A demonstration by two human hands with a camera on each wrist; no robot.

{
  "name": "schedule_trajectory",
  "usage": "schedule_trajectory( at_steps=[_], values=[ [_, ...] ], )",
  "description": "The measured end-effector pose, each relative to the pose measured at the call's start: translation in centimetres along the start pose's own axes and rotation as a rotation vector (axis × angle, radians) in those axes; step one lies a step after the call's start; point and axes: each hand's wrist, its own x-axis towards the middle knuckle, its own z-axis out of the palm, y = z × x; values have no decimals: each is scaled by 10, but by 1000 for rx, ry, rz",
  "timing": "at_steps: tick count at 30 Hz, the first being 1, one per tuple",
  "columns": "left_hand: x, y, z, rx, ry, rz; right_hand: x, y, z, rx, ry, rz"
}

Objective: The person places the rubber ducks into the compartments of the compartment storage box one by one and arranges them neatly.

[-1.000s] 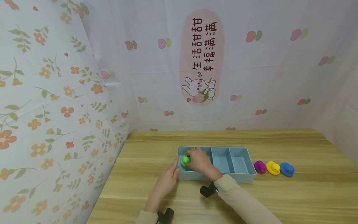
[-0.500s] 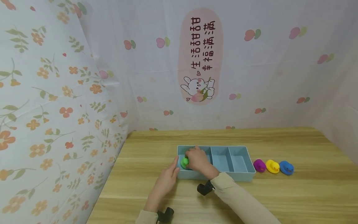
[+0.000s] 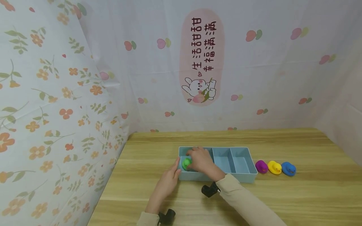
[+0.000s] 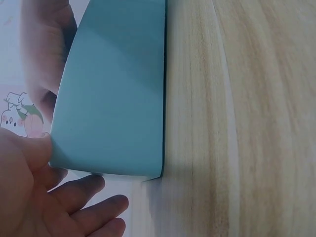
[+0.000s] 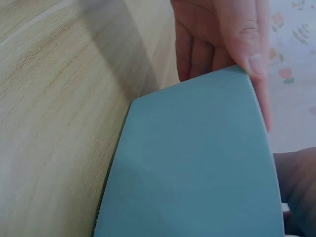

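Left hand (image 3: 168, 179) at the left end of the pale blue, rectangular, plastic-looking tray (image 3: 244, 178): thumb on the rim corner, other fingers loosely extended along the outside of the end wall, apart from each other in the left wrist view. Likely a light brace so the tray doesn't slide. Right hand (image 3: 201, 160) reaches over the tray's near wall, thumb and fingers curved down beside the green, rounded, rubber-looking toy duck (image 3: 185, 163). Whether it pinches the duck or just surrounds it: can't tell; the tray wall blocks the right wrist view. Coming from above makes sense, as the tray walls close off the sides.

Green duck sits inside the tray, left-end compartment. Purple (image 3: 261, 167), yellow (image 3: 274, 168) and blue (image 3: 288, 169) toy ducks, same rounded shape, line up outside the tray, purple just beside its right end, blue farthest from it; the row probably keeps them easy to reach. Wood-grain tabletop (image 3: 285, 201) supports the tray.
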Motion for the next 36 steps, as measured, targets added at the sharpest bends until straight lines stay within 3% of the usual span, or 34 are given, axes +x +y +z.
schedule_trajectory(
  at_steps=[10,18,26,36],
  values=[
    [-1,0,0,9,6,0,-5,9,-5,224,40,-36],
    [-1,-1,0,6,6,9,-10,16,-15,338,52,8],
    [-1,-2,1,-7,8,-4,-19,29,-24,388,105,13],
    [-1,0,1,-18,11,-35,-28,47,-34,446,96,94]
  ],
)
